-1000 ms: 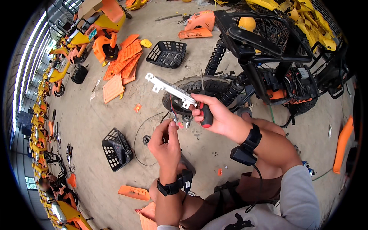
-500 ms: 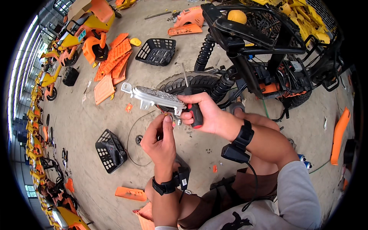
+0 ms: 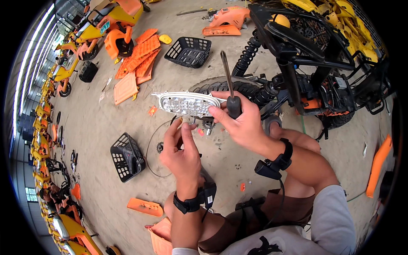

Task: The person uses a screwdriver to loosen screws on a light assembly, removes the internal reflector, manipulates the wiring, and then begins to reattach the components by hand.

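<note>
My right hand (image 3: 242, 123) grips an oval lamp (image 3: 187, 103) with a clear, patterned face and white housing, together with a screwdriver (image 3: 233, 104) whose shaft points upward from its dark handle. Below the lamp my left hand (image 3: 180, 148) has curled fingers close to its underside, at some thin wire; exactly what they pinch is hard to make out. Behind both hands stands a stripped black scooter frame (image 3: 310, 55) with a coil shock absorber (image 3: 244, 57) and a knobby tyre (image 3: 208, 85), partly hidden by the lamp.
Black baskets (image 3: 187, 54) (image 3: 126, 158) lie on the concrete floor among orange panels (image 3: 138, 63) and a small sprocket (image 3: 160, 147). Yellow body parts (image 3: 340, 27) are heaped at back right. A row of yellow-orange scooters (image 3: 66, 80) lines the left, where another person (image 3: 55, 195) is partly visible.
The lamp has turned from edge-on to show its clear face and lies more level. The screwdriver's shaft has risen into clearer view. My left hand has moved up toward the lamp's underside.
</note>
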Demonstrator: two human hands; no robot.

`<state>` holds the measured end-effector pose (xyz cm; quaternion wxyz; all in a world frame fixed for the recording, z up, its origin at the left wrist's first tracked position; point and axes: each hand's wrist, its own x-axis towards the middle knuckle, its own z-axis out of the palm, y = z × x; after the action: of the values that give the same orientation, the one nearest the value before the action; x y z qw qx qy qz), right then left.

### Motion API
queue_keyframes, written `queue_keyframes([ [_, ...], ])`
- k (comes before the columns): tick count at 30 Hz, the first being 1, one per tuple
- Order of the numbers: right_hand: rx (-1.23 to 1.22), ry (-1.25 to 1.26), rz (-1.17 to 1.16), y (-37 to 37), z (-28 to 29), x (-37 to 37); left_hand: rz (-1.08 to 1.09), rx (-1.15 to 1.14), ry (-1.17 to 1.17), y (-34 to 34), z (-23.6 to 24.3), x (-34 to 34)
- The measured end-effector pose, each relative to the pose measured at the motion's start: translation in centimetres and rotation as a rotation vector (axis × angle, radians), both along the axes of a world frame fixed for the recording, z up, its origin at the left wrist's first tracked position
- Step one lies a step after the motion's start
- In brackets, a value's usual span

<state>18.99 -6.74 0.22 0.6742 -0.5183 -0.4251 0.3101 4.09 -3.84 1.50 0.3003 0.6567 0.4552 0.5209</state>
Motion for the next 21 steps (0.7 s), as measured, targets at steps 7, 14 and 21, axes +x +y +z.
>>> queue_keyframes([
  [7,-0.009,-0.153,0.032,-0.6,1.1,-0.4,-0.036,0.015,0.056,0.8,-0.4,-0.7],
  [14,-0.003,-0.161,0.048,-0.4,1.0,-0.8,-0.007,-0.001,0.013,1.0,-0.5,-0.9],
  [21,0.087,-0.303,0.005,0.2,-0.4,-1.0,0.096,0.084,0.158,1.6,-0.9,-1.2],
])
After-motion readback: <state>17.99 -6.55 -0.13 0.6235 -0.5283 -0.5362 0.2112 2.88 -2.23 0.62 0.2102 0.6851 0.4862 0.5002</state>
